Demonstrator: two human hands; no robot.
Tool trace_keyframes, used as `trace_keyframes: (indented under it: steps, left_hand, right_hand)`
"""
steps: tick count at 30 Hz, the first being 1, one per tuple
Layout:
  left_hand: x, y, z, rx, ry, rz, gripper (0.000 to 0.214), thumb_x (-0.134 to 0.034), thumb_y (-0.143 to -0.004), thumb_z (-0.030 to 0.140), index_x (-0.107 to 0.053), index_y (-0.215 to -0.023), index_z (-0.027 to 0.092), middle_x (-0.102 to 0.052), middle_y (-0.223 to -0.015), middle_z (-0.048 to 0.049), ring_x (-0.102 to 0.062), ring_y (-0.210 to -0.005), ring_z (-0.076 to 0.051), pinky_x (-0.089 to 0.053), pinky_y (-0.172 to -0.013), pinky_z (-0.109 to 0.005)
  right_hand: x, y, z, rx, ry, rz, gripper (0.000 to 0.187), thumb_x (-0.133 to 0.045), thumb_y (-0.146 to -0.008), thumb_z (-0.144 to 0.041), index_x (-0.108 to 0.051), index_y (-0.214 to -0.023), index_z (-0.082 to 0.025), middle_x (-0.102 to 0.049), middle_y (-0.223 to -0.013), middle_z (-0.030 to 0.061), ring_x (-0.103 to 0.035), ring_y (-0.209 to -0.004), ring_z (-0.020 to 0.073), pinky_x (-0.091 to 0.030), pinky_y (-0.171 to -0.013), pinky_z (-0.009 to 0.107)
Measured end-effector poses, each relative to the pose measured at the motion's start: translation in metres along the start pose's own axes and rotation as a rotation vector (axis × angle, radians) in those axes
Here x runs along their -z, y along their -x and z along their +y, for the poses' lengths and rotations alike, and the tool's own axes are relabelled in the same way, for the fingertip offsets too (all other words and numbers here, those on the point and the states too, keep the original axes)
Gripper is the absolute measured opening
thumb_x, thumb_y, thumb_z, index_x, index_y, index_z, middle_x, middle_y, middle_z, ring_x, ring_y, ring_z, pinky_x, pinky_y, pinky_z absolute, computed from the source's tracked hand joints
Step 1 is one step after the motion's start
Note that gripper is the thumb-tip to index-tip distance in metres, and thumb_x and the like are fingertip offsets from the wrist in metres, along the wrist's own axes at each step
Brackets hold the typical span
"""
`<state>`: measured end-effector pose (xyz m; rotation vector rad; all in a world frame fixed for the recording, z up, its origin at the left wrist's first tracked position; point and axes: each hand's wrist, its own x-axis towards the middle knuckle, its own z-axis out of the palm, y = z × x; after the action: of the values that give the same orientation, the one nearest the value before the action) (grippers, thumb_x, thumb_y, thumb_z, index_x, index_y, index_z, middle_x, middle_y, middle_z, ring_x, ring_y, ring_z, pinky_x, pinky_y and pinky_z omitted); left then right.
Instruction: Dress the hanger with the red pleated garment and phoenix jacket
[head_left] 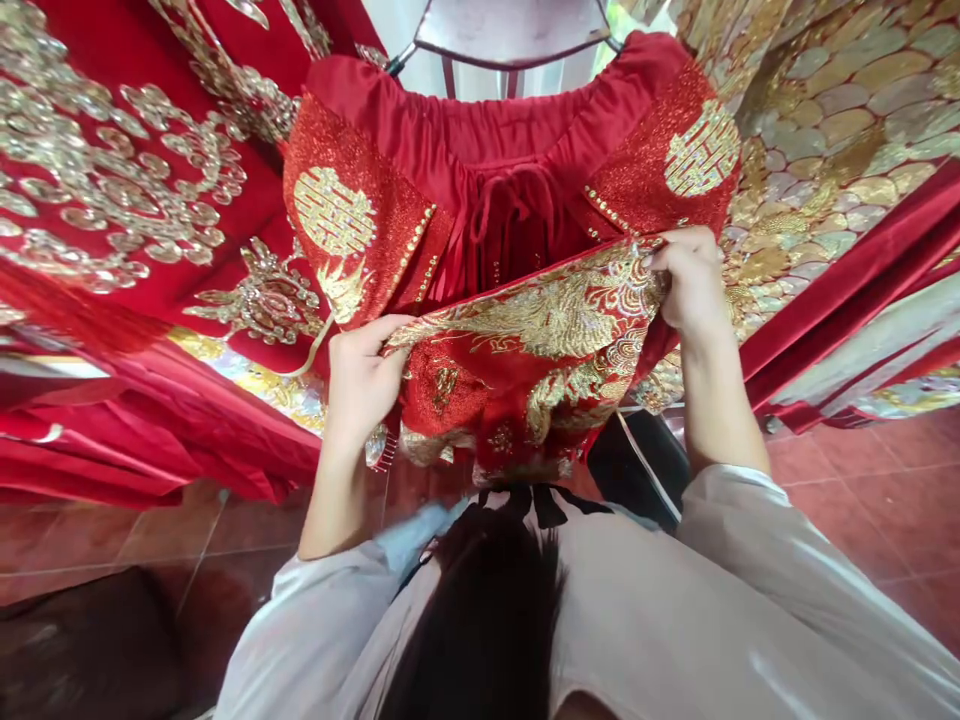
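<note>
In front of me a red skirt (517,130) with a gathered waist, a tied drawstring and gold round emblems hangs from a dark-framed hanger (517,62). Across its front stretches a red panel with gold embroidery (540,320), its upper edge slanting up to the right. My left hand (367,375) is closed on the left end of that edge, thumb and fingers pinching the cloth. At the right end, higher up, my right hand (690,275) grips the same panel. Whether the panel is joined to the skirt I cannot tell.
Red garments with beaded silver-gold decoration (112,170) hang close on the left. To the right hangs gold scale-patterned cloth (832,120) beside red fabric (847,270). A dark object (637,465) stands below on the tiled floor (862,500); a dark bag-like shape (90,640) lies lower left.
</note>
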<state>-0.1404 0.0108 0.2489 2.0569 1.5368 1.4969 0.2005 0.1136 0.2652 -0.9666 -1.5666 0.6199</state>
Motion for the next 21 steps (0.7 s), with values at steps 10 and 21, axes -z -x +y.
trace_keyframes:
  steps: [10,21]
  left_hand:
    - [0.022,-0.025,0.049,-0.266,-0.145,0.546,0.026,-0.051,-0.076,0.007,-0.072,-0.091,0.012,-0.068,-0.082,-0.0045,-0.061,-0.08,-0.017,-0.046,-0.075,-0.03]
    - [-0.042,-0.023,0.077,-0.161,-0.136,-0.081,0.028,-0.062,-0.081,0.027,-0.056,-0.107,0.017,-0.063,-0.093,-0.0037,-0.061,-0.095,-0.023,-0.049,-0.086,-0.036]
  right_hand:
    - [-0.02,0.015,-0.038,0.078,0.005,-0.243,0.041,-0.055,-0.083,-0.044,-0.039,-0.059,-0.017,-0.031,-0.058,-0.003,-0.033,-0.053,0.0067,-0.033,-0.054,0.022]
    - [-0.085,0.021,-0.101,0.26,-0.18,-0.291,0.026,-0.051,-0.091,-0.033,-0.052,-0.072,-0.016,-0.043,-0.064,-0.0021,-0.046,-0.06,0.0083,-0.043,-0.059,0.022]
